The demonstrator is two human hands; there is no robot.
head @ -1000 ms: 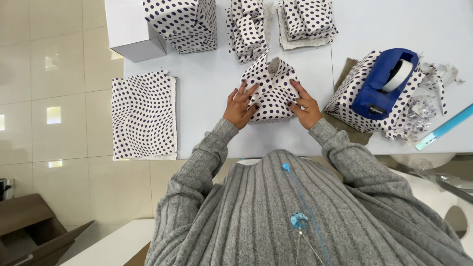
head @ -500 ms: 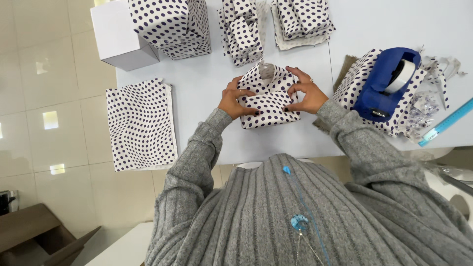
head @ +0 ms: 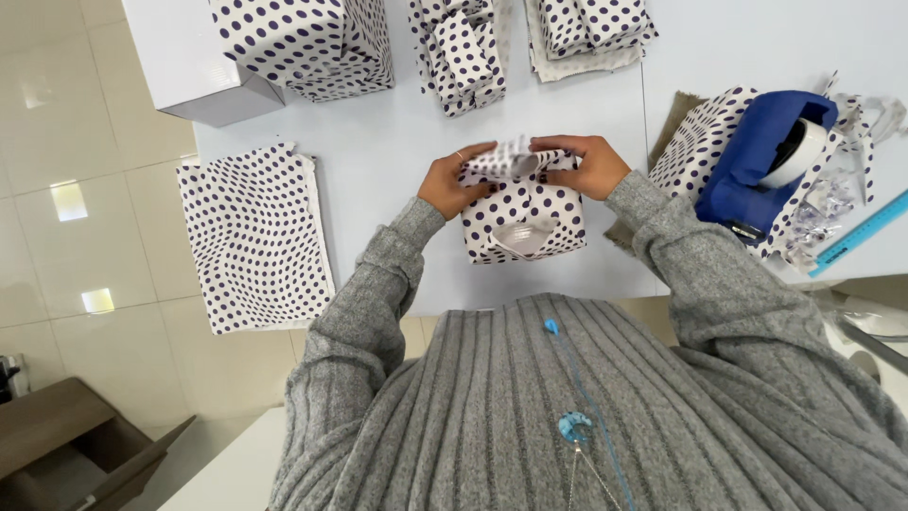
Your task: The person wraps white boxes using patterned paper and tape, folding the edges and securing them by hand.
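Two hands on box (head: 523,220), table (head: 397,170) centre | left hand (head: 450,182) at 9 and right hand (head: 584,165) at 3, both pinching top paper flap (head: 509,159) | step: folding end | next needs flap flat, tape dispenser (head: 761,163) at 3

Glossy cream tiled floor (head: 104,237) mirrors ceiling lights; white table (head: 378,161); brown cabinet (head: 66,445) lower left.

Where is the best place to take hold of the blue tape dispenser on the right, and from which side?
Probably the blue tape dispenser is best gripped across its long blue body, coming from above. It lies on dotted paper, nothing covers its top, and the white tape roll fills one end.
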